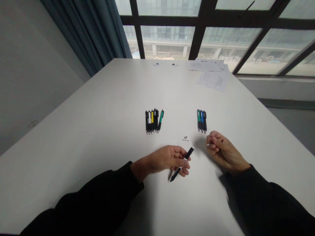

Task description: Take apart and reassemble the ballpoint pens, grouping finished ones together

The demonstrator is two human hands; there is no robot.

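Note:
My left hand [176, 159] is closed around a black and white pen [189, 153], which slants up to the right. Its upper end looks blunt, with no silver tip on it. To the right, my right hand [221, 149] is raised with the fingers pinched together. A small whitish piece [209, 145] pokes out between them; the rest of it is hidden in the fingers. Just beyond the left hand, some tiny dark and silvery parts [185, 138] lie on the white table [110, 131], too small to make out well.
A row of several pens [152, 121], black, white, yellow and green, lies beyond my left hand. A smaller group of pens [201, 121], green, blue and black, lies beyond my right. Printed papers [211, 78] rest at the far right edge, before the window. A blue curtain [98, 36] hangs at left.

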